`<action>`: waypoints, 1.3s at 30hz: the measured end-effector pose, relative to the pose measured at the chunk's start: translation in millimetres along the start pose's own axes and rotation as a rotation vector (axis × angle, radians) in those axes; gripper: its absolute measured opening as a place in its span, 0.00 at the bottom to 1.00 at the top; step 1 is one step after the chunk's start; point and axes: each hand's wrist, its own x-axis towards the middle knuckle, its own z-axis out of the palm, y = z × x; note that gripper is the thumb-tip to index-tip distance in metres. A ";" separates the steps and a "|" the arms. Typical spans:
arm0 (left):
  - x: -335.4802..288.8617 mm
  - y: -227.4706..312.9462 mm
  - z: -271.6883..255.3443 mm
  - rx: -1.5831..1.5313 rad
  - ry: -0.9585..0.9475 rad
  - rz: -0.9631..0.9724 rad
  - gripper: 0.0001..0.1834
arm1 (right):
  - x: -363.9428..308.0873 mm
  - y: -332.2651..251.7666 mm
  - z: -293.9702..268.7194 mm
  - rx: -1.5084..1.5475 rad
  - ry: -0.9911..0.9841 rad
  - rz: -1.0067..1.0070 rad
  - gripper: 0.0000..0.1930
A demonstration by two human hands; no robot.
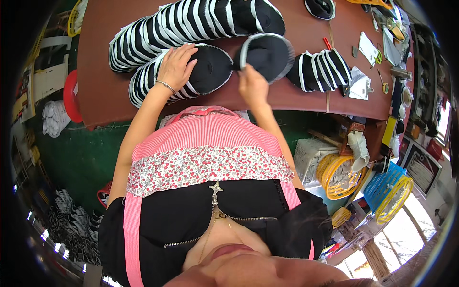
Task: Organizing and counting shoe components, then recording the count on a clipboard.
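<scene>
My right hand (253, 87) pinches the near-left edge of a black rounded fabric piece (268, 57) with a white rim, slightly blurred. It is held at the right end of a row of nested black pieces with white edging (210, 69). Resting flat on that row, fingers stretched out, is my left hand (178, 69); a bracelet is on its wrist. Behind lies a longer nested row of the same kind (191, 21). A shorter stack (322, 71) sits right of the held piece. Whether the held piece touches its neighbours I cannot tell.
The brown table (107, 95) has a red round stool (71, 95) at its left edge. On its right side lie papers (367, 48), scissors (384, 86) and a red-handled tool (327, 43). Yellow baskets (330, 179) and a blue basket (382, 184) stand below right.
</scene>
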 end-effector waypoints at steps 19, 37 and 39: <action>-1.3 -5.5 6.8 -0.056 -0.030 -0.090 0.19 | 20.8 27.3 78.2 1.146 -0.224 0.871 0.14; -9.6 -18.0 -8.5 -0.091 0.016 -0.143 0.21 | 24.9 -51.3 -65.3 -0.257 -0.006 -0.270 0.16; -11.7 -16.9 -17.6 -0.047 -0.028 -0.149 0.22 | 35.1 8.5 -78.8 -0.456 -0.027 -0.183 0.17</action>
